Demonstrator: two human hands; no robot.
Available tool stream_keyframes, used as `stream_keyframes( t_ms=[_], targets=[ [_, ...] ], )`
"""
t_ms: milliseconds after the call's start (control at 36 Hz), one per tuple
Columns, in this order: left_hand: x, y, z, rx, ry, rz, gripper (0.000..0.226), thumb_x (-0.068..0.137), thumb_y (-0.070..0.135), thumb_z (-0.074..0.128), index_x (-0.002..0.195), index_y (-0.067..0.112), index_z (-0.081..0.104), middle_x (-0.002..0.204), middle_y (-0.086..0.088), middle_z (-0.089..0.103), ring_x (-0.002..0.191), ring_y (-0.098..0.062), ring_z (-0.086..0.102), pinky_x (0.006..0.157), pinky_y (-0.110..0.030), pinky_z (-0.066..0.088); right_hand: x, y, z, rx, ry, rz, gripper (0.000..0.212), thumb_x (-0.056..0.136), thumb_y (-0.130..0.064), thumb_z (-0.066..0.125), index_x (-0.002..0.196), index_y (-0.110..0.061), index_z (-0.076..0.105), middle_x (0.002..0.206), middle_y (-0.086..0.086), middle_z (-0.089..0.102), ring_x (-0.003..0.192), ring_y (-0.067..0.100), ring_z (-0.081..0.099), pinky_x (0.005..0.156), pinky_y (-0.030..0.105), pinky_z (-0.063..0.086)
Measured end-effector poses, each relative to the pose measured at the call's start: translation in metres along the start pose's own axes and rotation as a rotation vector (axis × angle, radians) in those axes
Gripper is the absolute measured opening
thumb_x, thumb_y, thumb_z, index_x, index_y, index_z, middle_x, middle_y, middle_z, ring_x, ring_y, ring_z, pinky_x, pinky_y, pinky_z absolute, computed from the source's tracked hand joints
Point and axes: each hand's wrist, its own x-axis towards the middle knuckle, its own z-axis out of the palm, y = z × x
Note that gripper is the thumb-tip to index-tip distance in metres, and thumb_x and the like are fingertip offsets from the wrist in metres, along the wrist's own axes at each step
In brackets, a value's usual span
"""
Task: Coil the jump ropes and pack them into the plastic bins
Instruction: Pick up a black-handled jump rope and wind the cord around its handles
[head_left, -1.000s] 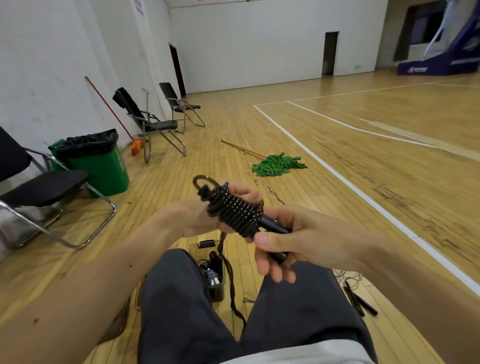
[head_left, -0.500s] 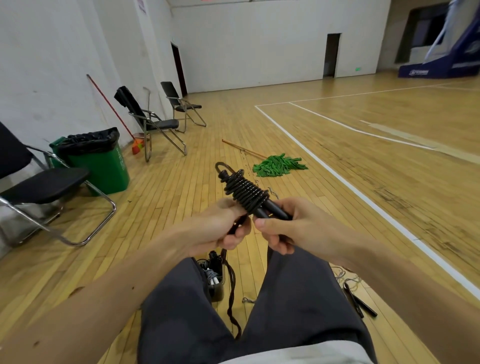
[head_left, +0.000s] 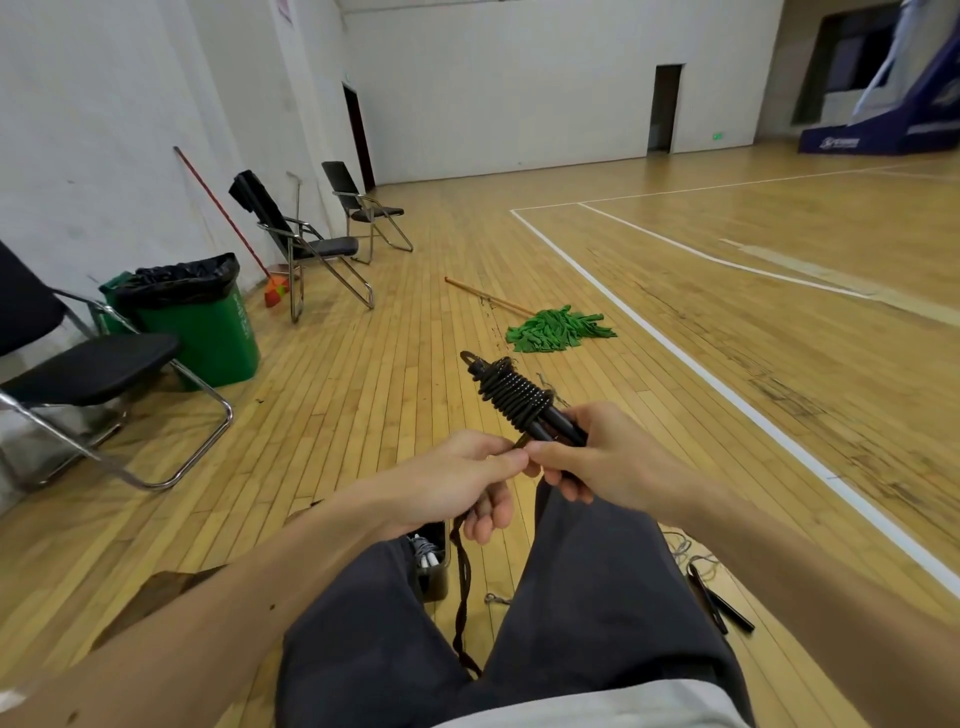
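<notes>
Above lap | grips handles in curled right hand, steadying coil | pinches tail with left hand, likely tensioning next wrap

right grip: holds coiled jump rope | left grip: pinches its tail

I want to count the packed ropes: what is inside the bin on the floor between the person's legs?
In the bin, only a grey cord bundle with white ends shows. The left thigh covers the rest, so the ropes cannot be counted.
</notes>
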Motion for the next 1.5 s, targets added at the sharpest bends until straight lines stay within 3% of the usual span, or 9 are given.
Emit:
stream_keyframes(
  t_ms=[194,389,611,750,917,1028,1222,1361,1500],
  targets=[
    [0.000,0.010,0.004,0.436,0.156,0.048,0.020,0.105,0.029,0.049,0.121,0.020,0.055,0.067,0.000,0.068,0.047,-0.008,0.062,0.048,-0.021,0.046,0.004,-0.004,0.000,-0.050,0.017,0.025,0.020,0.099,-0.016,0.064,0.079,-0.016,0.063,0.058,-0.005,0.060,0.049,0.009,0.055,0.050,0.023,0.044],
    [-0.007,0.026,-0.004,0.938,0.305,0.143,0.026,0.102,0.036,0.054,0.080,0.022,0.059,0.070,0.003,0.064,0.060,-0.011,0.062,0.060,-0.033,0.055,0.004,-0.006,-0.004,-0.047,-0.035,0.096,0.019,0.099,-0.019,0.065,0.085,-0.008,0.059,0.057,-0.005,0.062,0.048,0.008,0.055,0.051,0.022,0.046],
    [-0.013,0.060,-0.020,1.223,0.119,0.329,0.024,0.094,0.041,0.065,0.103,0.020,0.073,0.079,0.008,0.063,0.075,-0.010,0.059,0.072,-0.031,0.051,-0.007,-0.014,-0.005,-0.093,-0.289,0.187,0.024,0.099,-0.023,0.064,0.082,-0.007,0.060,0.064,0.001,0.062,0.054,0.012,0.055,0.055,0.022,0.048],
    [-0.011,0.082,-0.020,1.191,0.048,0.423,0.033,0.074,0.048,0.082,0.076,0.026,0.058,0.063,0.017,0.047,0.063,-0.001,0.049,0.059,-0.015,0.037,-0.014,-0.028,-0.005,-0.184,-0.487,0.209,0.032,0.100,-0.021,0.062,0.071,-0.011,0.057,0.057,-0.003,0.058,0.050,0.009,0.052,0.054,0.020,0.045],
    [-0.003,0.085,-0.021,0.962,-0.059,0.383,0.039,0.058,0.048,0.092,0.068,0.023,0.064,0.062,0.011,0.059,0.061,-0.007,0.058,0.054,-0.017,0.046,-0.023,-0.039,-0.005,-0.283,-0.628,0.191,0.028,0.099,-0.020,0.064,0.073,-0.010,0.059,0.062,-0.001,0.059,0.052,0.009,0.054,0.054,0.019,0.046],
    [0.001,0.077,-0.026,0.727,-0.214,0.270,0.036,0.062,0.038,0.093,0.075,0.012,0.070,0.067,-0.005,0.066,0.061,-0.024,0.060,0.054,-0.029,0.047,-0.030,-0.045,-0.005,-0.318,-0.701,0.158,0.030,0.098,-0.019,0.065,0.069,-0.012,0.059,0.060,-0.004,0.058,0.051,0.008,0.052,0.053,0.020,0.044],
    [0.007,0.058,-0.027,0.638,-0.321,0.152,0.037,0.070,0.045,0.086,0.069,0.013,0.067,0.057,0.004,0.056,0.054,-0.009,0.049,0.055,-0.019,0.039,-0.033,-0.052,-0.006,-0.564,-0.734,0.146,0.023,0.095,-0.021,0.066,0.075,-0.012,0.061,0.057,-0.007,0.057,0.048,0.007,0.052,0.057,0.022,0.045],
    [0.004,0.059,-0.030,0.467,-0.388,0.191,0.048,0.064,0.044,0.086,0.071,0.003,0.063,0.056,-0.005,0.051,0.049,-0.016,0.043,0.048,-0.018,0.036,-0.037,-0.056,-0.014,-0.364,-0.830,0.100,0.022,0.097,-0.017,0.066,0.077,-0.006,0.063,0.060,-0.004,0.057,0.050,0.007,0.052,0.051,0.017,0.043],
    [0.010,0.041,-0.040,0.122,-0.368,0.314,0.037,0.071,0.060,0.077,0.066,0.025,0.065,0.056,0.007,0.055,0.049,-0.008,0.049,0.049,-0.015,0.037,-0.034,-0.049,-0.014,-0.008,-0.724,-0.035,0.015,0.098,-0.011,0.064,0.087,0.000,0.064,0.071,0.002,0.063,0.059,0.011,0.059,0.054,0.018,0.047]
  ],
)
